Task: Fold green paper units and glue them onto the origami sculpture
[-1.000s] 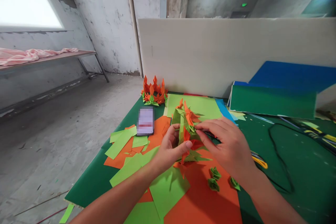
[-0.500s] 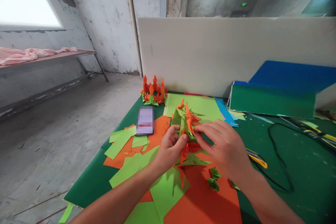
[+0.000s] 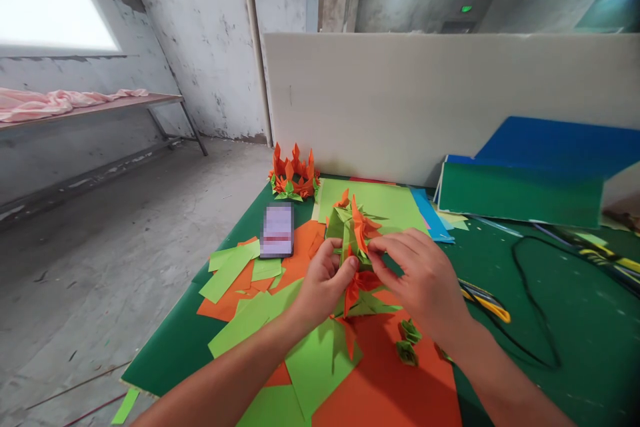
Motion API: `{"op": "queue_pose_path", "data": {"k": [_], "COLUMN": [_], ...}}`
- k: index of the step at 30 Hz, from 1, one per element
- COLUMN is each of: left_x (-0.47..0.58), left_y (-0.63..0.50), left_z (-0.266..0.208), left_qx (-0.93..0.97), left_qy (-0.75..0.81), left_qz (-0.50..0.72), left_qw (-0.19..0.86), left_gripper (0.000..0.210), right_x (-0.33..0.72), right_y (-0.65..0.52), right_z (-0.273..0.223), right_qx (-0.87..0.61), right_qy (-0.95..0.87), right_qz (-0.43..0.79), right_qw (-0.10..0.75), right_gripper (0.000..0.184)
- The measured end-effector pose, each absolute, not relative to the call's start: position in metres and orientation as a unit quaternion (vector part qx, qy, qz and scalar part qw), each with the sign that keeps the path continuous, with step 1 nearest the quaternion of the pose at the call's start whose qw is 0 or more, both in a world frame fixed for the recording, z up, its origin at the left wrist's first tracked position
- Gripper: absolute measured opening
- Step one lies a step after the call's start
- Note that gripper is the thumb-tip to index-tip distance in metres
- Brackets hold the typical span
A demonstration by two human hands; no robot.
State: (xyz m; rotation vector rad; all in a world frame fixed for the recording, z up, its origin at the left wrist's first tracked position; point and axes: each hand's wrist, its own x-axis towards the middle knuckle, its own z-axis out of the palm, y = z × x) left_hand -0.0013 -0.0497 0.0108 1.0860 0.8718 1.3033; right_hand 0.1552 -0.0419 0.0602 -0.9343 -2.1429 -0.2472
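I've got the left hand (image 3: 325,283) clamped on a green-and-orange folded-paper piece (image 3: 361,228) around the middle of the green table (image 3: 590,340), and the right hand (image 3: 425,277) pinching its right side, thumb and finger together. Orange paper crown (image 3: 289,170) sits far left, phone (image 3: 277,231) just nearer, little green buds (image 3: 407,353) lie near right on an orange sheet (image 3: 390,390).

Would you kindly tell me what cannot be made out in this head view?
- Head view, folded orange-and-green paper: the gripped part is hidden by the left hand.
- Head view, right hand: its own fingers hide whether anything is pinched there.
- Head view, phone: screen content is pixelated.
- Head view, pink cloth: cut off by the left edge.
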Motion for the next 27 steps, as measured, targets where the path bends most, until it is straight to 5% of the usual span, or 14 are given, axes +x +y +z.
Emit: {"op": "queue_pose_path", "data": {"k": [27], "left_x": [-0.0027], "left_y": [-0.0499], "left_z": [0.0083], "left_qx": [0.491], "left_qy": [0.396], "left_qz": [0.527], "left_qw": [0.570], "left_gripper": [0.047], "right_x": [0.1554], "right_y": [-0.0378], "right_z": [0.0555], "right_qx": [-0.319], "right_qy": [-0.865], "right_qz": [-0.091], "right_qw": [0.377], "right_gripper": [0.010]}}
